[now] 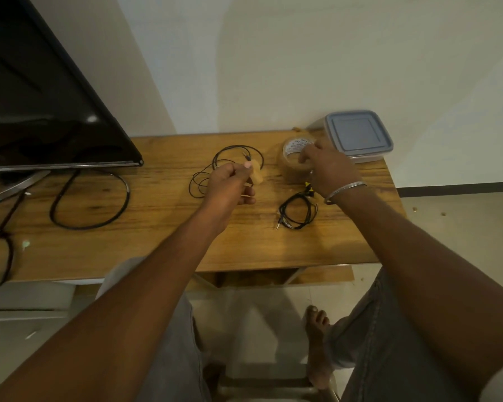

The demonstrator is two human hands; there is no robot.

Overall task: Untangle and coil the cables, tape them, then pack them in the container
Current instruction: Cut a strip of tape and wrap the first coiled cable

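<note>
A thin black cable [238, 153] lies in loose loops on the wooden table [157, 227], partly under my left hand [230, 184]. That hand pinches a short strip of brown tape [257, 172] above the loops. My right hand [325, 166] rests on the brown tape roll [288, 166], fingers over its top. A second black cable [298, 211], coiled small with yellow near one end, lies by my right wrist. The clear container with a grey-blue lid [359, 136] stands shut at the table's back right corner.
A black TV screen [41, 97] stands at the left with its metal foot [9, 190] and a thick black power cord [90, 198] looping across the table. The table's right edge drops to the floor. My knees and bare foot [317, 343] are below the front edge.
</note>
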